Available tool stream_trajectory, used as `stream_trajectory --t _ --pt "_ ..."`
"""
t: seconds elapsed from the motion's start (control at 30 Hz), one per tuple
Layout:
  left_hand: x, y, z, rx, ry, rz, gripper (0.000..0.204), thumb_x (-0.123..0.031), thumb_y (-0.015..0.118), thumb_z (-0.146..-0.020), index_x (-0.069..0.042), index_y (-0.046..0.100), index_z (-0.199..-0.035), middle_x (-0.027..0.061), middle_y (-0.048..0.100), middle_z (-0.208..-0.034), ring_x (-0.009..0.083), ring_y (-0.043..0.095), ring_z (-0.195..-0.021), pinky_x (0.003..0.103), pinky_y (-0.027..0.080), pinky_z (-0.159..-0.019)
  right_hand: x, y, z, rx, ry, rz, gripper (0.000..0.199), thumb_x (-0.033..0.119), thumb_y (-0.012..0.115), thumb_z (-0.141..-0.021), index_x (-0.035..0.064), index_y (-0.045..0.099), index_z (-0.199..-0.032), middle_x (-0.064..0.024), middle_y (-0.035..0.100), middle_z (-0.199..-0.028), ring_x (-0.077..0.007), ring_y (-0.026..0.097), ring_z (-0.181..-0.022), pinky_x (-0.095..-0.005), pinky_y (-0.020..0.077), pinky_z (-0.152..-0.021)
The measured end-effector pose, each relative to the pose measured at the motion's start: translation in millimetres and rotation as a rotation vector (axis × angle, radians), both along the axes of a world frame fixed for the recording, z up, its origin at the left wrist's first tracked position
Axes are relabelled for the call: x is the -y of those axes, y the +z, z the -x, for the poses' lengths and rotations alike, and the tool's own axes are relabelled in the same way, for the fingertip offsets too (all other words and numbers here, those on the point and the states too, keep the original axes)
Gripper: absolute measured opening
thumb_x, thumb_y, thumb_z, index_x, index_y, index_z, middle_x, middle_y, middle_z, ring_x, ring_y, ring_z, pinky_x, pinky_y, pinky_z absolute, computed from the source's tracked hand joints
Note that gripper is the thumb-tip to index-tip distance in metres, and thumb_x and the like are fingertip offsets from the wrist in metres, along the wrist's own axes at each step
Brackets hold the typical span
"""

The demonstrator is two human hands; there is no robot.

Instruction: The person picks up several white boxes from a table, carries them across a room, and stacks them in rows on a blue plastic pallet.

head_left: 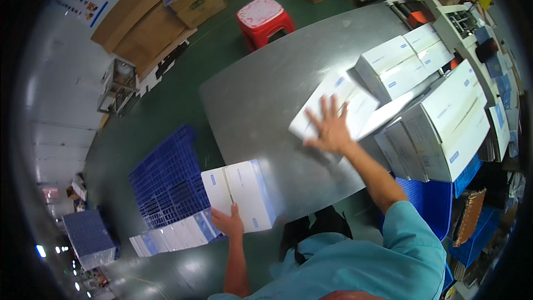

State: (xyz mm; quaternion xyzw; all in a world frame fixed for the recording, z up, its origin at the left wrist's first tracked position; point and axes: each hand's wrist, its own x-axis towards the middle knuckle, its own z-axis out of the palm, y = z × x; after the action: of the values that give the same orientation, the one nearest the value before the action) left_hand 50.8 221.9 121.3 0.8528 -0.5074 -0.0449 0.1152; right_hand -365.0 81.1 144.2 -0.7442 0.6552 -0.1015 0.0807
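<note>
At the left end of the table, a white carton [239, 197] with small blue labels and a thin band round it is tilted toward me. My left hand [229, 222] grips its near left edge, thumb up against the white face and the other fingers partly hidden. My right hand [331, 130] has its fingers spread over the top of a second white carton [350, 100], which is slightly blurred on the metal table [261, 100]. The palm's contact with it is hidden.
More white cartons stand along the table's right side, a pair [397, 64] at the back and a large stack [444, 128] nearer me. On the left are a blue pallet [169, 180] and a row of white cartons [177, 235]. A red stool [265, 19] stands beyond the table.
</note>
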Motion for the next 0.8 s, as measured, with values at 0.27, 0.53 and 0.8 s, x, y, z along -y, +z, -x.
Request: stream_trajectory --t 0.27,0.53,0.8 --pt "-3.2 -14.1 18.5 0.073 0.171 -0.025 0.093 -0.053 0.064 -0.079 0.008 0.026 -0.138 0.0282 0.041 -0.126 0.0436 0.041 -0.113 0.052 0.034 -0.093 5.6 10.9 -23.3 0.305 0.460 0.059 0.062 0.034 0.067 -0.076 0.0157 0.049 -0.133 -0.0136 0.029 -0.149 -0.0298 0.019 -0.141 -0.0608 0.0167 -0.108" --pt "-2.7 -8.2 25.5 0.097 0.105 0.023 0.095 -0.050 0.068 -0.077 0.011 0.026 -0.137 0.0306 0.042 -0.125 0.0444 0.041 -0.114 0.053 0.033 -0.094 77.9 -34.6 175.8 -0.245 -0.798 0.020 0.082 0.048 0.061 -0.082 -0.0118 0.035 -0.132 -0.0302 0.033 -0.140 -0.0437 0.024 -0.134 -0.0536 0.0240 -0.107" --pt "2.5 1.9 26.4 -0.020 0.146 -0.003 0.101 -0.054 0.068 -0.074 0.009 0.023 -0.139 0.0275 0.038 -0.129 0.0424 0.036 -0.118 0.051 0.028 -0.098 -46.0 -32.1 79.1 -0.018 -0.162 0.136 0.083 0.041 0.069 -0.079 -0.0082 0.032 -0.135 -0.0300 0.031 -0.142 -0.0450 0.030 -0.132 -0.0476 0.0280 -0.108"
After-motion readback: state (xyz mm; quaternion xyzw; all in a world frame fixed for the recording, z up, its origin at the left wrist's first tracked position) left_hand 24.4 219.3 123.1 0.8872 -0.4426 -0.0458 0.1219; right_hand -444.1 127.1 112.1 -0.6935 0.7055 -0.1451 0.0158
